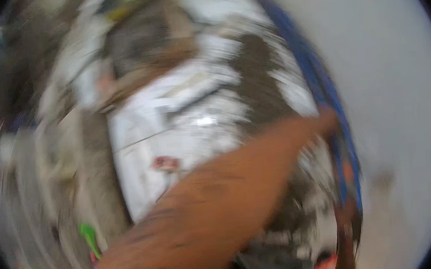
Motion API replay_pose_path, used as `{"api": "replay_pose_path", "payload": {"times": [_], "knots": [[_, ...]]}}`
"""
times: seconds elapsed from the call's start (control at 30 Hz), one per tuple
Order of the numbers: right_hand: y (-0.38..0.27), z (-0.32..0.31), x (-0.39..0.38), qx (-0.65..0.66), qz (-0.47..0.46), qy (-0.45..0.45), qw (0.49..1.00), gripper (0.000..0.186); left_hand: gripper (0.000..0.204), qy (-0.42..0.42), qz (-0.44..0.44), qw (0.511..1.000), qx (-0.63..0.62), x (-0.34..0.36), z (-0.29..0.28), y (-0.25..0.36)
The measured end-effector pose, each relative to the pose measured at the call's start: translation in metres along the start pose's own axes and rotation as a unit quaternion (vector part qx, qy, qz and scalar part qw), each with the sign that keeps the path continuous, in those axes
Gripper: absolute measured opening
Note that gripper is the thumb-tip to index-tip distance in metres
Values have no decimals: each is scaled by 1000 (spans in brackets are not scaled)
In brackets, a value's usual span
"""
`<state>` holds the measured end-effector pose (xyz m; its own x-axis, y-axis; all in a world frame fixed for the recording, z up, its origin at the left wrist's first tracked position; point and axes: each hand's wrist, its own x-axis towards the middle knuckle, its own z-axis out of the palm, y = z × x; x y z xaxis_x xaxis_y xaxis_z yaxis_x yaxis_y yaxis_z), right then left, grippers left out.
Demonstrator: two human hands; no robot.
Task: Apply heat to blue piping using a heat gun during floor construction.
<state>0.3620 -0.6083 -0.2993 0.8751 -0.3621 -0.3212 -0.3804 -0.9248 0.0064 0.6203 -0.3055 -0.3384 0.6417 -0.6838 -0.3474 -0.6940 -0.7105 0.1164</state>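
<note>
Reaching across a heavily blurred white surface [143, 141], bare forearm stretched toward a blue-edged rim [325, 87] at its far right; hand [325, 118] touching or just beside that rim, grip impossible to tell. Seemingly mid-reach; next calls for steadying at the rim.

Blurred white sheet [174, 133], pale wall [384, 56]

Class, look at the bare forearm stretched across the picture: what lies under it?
Under the forearm a blurred white and grey cluttered surface shows, edged by a blue strip. Whatever the arm covers, and its hand, cannot be made out.
</note>
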Motion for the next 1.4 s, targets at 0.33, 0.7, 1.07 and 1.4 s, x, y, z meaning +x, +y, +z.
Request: {"api": "replay_pose_path", "payload": {"times": [0.33, 0.7, 1.07, 1.4], "knots": [[-135, -6, 20, 122, -135, 21, 983, 68, 82, -62, 73, 988, 117, -33, -41, -133], [-132, -6, 19, 120, -166, 19, 979, 62, 89, -84, 28, 992, 91, -29, -40, -130], [-90, -15, 64, 96, -266, 47, 958, 44, 70, -42, 56, 994, 83, -33, -40, -129], [-93, -4, 91, -38, -386, 30, 921, 31, 67, -59, 47, 993, 91, -29, -43, -126]]}}
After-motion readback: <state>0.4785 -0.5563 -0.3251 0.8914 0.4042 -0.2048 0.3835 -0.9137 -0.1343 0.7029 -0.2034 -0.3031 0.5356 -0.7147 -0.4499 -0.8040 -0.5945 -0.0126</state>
